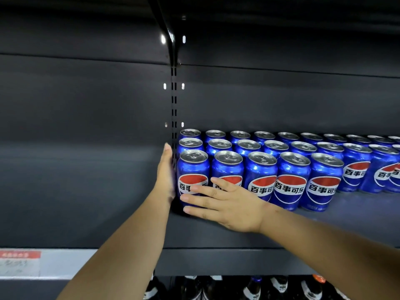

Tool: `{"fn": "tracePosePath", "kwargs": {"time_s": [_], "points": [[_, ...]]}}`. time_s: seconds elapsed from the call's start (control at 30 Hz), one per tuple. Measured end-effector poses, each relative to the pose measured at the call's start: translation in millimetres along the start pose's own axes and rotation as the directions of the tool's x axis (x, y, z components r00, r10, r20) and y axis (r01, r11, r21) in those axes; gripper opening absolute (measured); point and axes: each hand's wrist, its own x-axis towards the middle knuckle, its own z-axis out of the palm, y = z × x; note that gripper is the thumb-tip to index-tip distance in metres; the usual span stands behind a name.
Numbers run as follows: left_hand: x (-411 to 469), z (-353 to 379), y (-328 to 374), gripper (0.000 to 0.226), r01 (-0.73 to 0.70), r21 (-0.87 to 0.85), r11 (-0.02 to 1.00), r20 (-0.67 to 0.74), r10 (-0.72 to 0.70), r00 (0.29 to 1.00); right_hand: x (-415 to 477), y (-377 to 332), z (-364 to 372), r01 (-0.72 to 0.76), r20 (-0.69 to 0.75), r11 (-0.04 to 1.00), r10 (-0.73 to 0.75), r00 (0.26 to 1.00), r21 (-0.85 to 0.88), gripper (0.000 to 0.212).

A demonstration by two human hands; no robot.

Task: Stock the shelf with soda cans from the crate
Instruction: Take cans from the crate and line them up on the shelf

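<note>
Several blue soda cans with red, white and blue labels stand in three rows on the dark shelf (216, 232). The front-left can (192, 169) sits at the left end of the front row. My left hand (166, 174) lies flat with straight fingers against that can's left side. My right hand (225, 204) has its straight fingers spread across the fronts of this can and of the second can (227, 167). Neither hand grips a can. The crate is not in view.
A slotted black upright (173, 100) divides the shelf bay just left of the cans; a shelf bracket (166, 29) curves above. A red and white price label (20, 265) is on the shelf edge at lower left. Dark bottles (255, 289) stand on the shelf below.
</note>
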Motion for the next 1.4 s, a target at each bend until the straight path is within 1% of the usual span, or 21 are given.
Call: {"fn": "tracePosePath", "kwargs": {"time_s": [0.1,0.23,0.63,0.67,0.77,0.83,0.87,0.9,0.93,1.0,1.03,1.1,1.13,1.17,1.2,1.23,1.27,1.3,1.33,1.37,1.4], "points": [[4.9,1.6,1.4,0.073,0.043,0.008,0.999,0.016,-0.043,0.999,-0.2,-0.1,2.6,0.0,0.001,1.0,0.0,1.0,-0.023,0.05],[10.3,-3.1,0.2,0.072,0.034,0.065,0.997,0.039,-0.037,0.999,0.6,2.1,4.2,0.046,0.037,0.998,-0.045,0.998,-0.038,0.053],[14.8,-8.3,-0.5,0.073,0.072,0.151,0.986,0.039,-0.079,0.996,0.1,-1.6,9.5,0.028,0.039,0.999,-0.028,0.999,-0.017,0.053],[13.8,-8.8,-0.4,0.073,0.061,0.184,0.981,0.027,-0.067,0.997,0.4,-1.9,8.9,0.022,0.049,1.0,-0.022,0.999,-0.009,0.053],[6.2,-3.8,2.5,0.072,0.023,0.188,0.982,-0.047,-0.015,0.999,1.2,-1.0,6.4,0.026,0.05,0.999,-0.025,0.998,-0.021,0.054],[5.7,-8.4,3.6,0.08,-0.046,0.227,0.973,-0.132,0.078,0.988,2.1,-1.7,-0.7,0.034,0.057,0.999,-0.033,0.998,-0.01,0.056],[5.2,-10.0,4.2,0.088,-0.064,0.271,0.96,-0.157,0.11,0.981,2.6,-1.9,-6.4,0.036,0.065,0.999,-0.036,0.997,0.004,0.06],[1.2,-8.9,7.1,0.089,-0.099,0.325,0.941,-0.185,0.166,0.969,3.3,-1.7,-13.0,0.033,0.068,0.999,-0.035,0.997,0.028,0.064],[-8.6,-1.0,12.5,0.077,-0.173,0.36,0.917,-0.198,0.257,0.946,4.1,-1.5,-21.0,0.007,0.063,0.998,-0.011,0.998,0.061,0.067],[-31.1,16.7,23.2,0.044,-0.317,0.45,0.835,-0.131,0.413,0.901,6.4,3.2,-39.0,-0.144,0.024,0.98,0.142,0.99,0.136,0.063],[-37.4,20.9,24.3,0.034,-0.364,0.505,0.783,-0.072,0.459,0.886,6.1,8.7,-44.9,-0.25,-0.002,0.952,0.254,0.967,0.176,0.057],[-50.4,26.1,27.4,0.024,-0.431,0.583,0.689,0.052,0.497,0.866,6.3,25.9,-58.6,-0.461,0.014,0.838,0.479,0.878,0.292,0.051],[-56.8,28.2,29.7,0.024,-0.435,0.613,0.66,0.103,0.48,0.871,6.5,35.1,-65.7,-0.549,0.086,0.757,0.558,0.825,0.354,0.053],[-60.2,27.6,32.4,0.028,-0.426,0.655,0.624,0.15,0.445,0.883,7.4,43.8,-72.4,-0.636,0.224,0.665,0.601,0.767,0.392,0.057],[-62.3,26.6,34.9,0.038,-0.412,0.718,0.561,0.199,0.403,0.894,7.0,50.2,-76.0,-0.708,0.395,0.585,0.587,0.706,0.395,0.062],[-64.8,26.6,37.2,0.052,-0.39,0.793,0.468,0.239,0.35,0.906,6.8,55.2,-77.3,-0.759,0.532,0.536,0.548,0.646,0.37,0.068],[-66.6,27.2,38.2,0.064,-0.364,0.854,0.371,0.265,0.291,0.919,7.4,58.0,-78.3,-0.788,0.621,0.513,0.507,0.598,0.341,0.072],[-68.2,28.6,37.7,0.072,-0.335,0.902,0.272,0.272,0.242,0.931,8.5,59.0,-78.6,-0.794,0.659,0.51,0.478,0.581,0.33,0.072],[-68.8,29.4,36.2,0.075,-0.316,0.931,0.182,0.276,0.211,0.938,9.8,59.6,-79.2,-0.789,0.664,0.518,0.466,0.585,0.332,0.069],[-68.9,30.6,35.6,0.074,-0.301,0.946,0.118,0.274,0.201,0.94,10.6,59.8,-79.4,-0.787,0.662,0.521,0.466,0.587,0.33,0.067],[-67.3,30.5,35.9,0.072,-0.293,0.952,0.085,0.27,0.212,0.939,10.8,59.9,-79.2,-0.79,0.661,0.517,0.471,0.584,0.33,0.065]]}}
